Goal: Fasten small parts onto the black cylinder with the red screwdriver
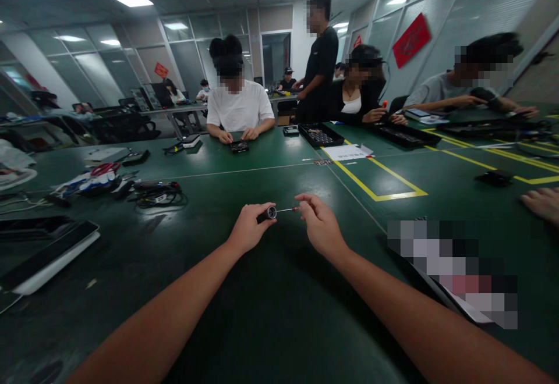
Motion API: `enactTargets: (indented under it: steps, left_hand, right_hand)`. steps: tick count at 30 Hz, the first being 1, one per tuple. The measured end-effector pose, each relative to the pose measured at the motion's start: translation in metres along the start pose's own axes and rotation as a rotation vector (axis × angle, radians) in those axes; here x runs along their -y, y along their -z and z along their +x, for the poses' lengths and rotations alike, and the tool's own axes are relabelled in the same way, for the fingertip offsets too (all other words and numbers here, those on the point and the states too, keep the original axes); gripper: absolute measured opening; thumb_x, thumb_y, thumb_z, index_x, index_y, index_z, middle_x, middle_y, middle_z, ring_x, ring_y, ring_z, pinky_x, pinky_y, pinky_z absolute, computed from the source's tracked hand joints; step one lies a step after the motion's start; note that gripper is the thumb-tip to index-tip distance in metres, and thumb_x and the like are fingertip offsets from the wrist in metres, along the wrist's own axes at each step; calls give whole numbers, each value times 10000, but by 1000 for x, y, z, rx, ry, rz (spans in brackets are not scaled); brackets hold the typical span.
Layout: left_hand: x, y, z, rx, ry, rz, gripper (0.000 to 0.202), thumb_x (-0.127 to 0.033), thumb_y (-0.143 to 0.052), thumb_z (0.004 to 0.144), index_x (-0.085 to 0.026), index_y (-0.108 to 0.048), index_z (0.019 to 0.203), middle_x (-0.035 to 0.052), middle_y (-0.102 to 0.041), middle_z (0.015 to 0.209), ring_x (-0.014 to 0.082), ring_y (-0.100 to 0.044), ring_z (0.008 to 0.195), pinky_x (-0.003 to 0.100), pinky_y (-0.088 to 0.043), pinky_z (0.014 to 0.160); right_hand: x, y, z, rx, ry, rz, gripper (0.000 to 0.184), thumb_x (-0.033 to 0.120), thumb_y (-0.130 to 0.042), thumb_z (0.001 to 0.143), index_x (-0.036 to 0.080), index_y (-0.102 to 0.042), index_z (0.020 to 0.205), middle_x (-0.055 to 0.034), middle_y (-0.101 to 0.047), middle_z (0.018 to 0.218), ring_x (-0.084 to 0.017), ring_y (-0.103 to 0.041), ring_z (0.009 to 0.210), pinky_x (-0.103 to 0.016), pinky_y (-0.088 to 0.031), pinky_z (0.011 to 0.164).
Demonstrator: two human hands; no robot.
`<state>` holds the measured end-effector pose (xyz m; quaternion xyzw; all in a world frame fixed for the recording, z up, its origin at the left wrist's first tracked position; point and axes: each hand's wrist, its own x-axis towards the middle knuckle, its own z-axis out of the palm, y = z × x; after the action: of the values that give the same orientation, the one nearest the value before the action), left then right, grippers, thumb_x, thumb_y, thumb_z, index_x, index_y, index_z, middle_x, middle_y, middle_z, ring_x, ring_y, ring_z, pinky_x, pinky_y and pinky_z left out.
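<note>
Both my arms reach out over the green table (271,314). My left hand (248,230) is closed round a small dark cylinder with a silver end (268,214). My right hand (318,221) pinches a thin screwdriver (288,209) by its red handle. The metal tip points left at the cylinder's silver end, close to it or touching it. Both hands hover just above the table surface.
A flat dark device with a white edge (48,256) lies at the left, with cables and tools (148,193) behind it. Yellow tape lines (375,183) mark the table at right. Black trays (321,135) stand farther back. Several people sit or stand across the table; another person's hand (541,203) rests at right.
</note>
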<state>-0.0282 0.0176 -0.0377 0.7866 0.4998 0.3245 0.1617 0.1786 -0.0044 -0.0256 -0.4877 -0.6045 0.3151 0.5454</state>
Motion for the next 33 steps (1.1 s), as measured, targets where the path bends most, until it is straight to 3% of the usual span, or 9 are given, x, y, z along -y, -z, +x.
enactTargets:
  steps: [3,7,13,20,23,27,33]
  left_hand:
    - [0,0,0,-2,6,7,385,-188,-711,885,-264,-678,1261,47,-728,1143,259,-626,1075,439,-460,984]
    - [-1,-1,1,13,-17,23,380,-185,-730,873,-260,-686,1243,44,-733,1114,257,-628,1041,447,-448,983]
    - [-3,1,0,-2,-3,14,388,-173,-729,875,-248,-680,1253,39,-733,1109,253,-620,1037,438,-441,980]
    - [0,0,0,3,-11,10,386,-193,-724,880,-262,-678,1257,42,-730,1123,256,-622,1052,447,-440,988]
    - [1,-1,0,6,-11,11,383,-205,-717,887,-266,-674,1263,41,-731,1121,256,-621,1044,449,-440,987]
    - [1,-1,0,3,-5,13,375,-208,-717,887,-261,-676,1257,43,-730,1119,257,-620,1035,453,-436,995]
    - [-3,-1,-1,21,-18,29,359,-224,-704,900,-250,-668,1256,55,-725,1124,262,-619,1061,502,-408,1061]
  right_hand:
    - [1,-1,-1,27,-11,24,272,404,-485,954,243,-664,1078,-3,-662,759,-206,-599,682,-323,-428,630]
    - [5,0,0,-11,2,-85,390,505,-404,991,238,-687,969,-14,-647,713,-207,-578,631,-336,-404,621]
    - [-2,0,1,-2,-23,-17,264,401,-485,939,252,-599,1125,-3,-669,813,-210,-604,696,-335,-440,667]
    - [3,1,1,14,-15,-60,294,475,-440,970,257,-637,946,-9,-651,757,-220,-598,689,-335,-407,646]
    - [2,0,1,-3,-20,11,207,417,-492,932,263,-587,1032,10,-642,767,-206,-575,658,-330,-406,634]
    - [-3,-3,2,-41,8,85,148,391,-541,912,258,-549,976,7,-647,805,-195,-587,706,-328,-440,671]
    - [-6,-5,9,-96,-50,224,269,485,-628,862,219,-625,903,-42,-694,810,-208,-643,750,-363,-520,729]
